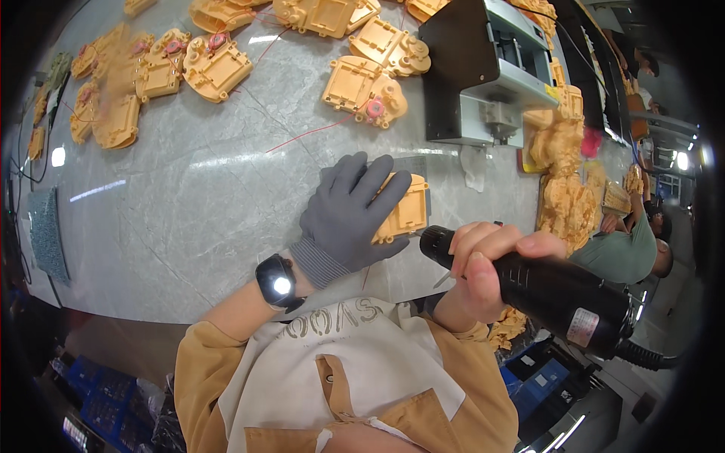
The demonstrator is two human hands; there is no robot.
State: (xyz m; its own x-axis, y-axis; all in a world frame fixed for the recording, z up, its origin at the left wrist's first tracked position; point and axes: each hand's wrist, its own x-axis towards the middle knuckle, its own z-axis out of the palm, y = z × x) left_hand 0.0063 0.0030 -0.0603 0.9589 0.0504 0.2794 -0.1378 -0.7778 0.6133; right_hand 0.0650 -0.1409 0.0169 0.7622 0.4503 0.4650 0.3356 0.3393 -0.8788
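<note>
The left hand point(349, 211), in a grey knit glove, is lying flat with its fingers spread over a yellow plastic housing point(404, 211), pressing it down onto the grey marble-patterned desk point(189, 226) just in front of the person. The fingers are reaching across the part's top and near edge rather than curling round it. A lit smartwatch point(278, 284) is sitting on that wrist.

The right hand point(483, 260), bare, is clenching the barrel of a black electric screwdriver point(529, 291), fingers wrapped fully round it. The tool's tip is meeting the right lower edge of the housing.

More yellow housings point(215, 68), some with red wires, are lying scattered across the far side of the desk. A black and grey machine point(483, 75) is standing just beyond the held part.
</note>
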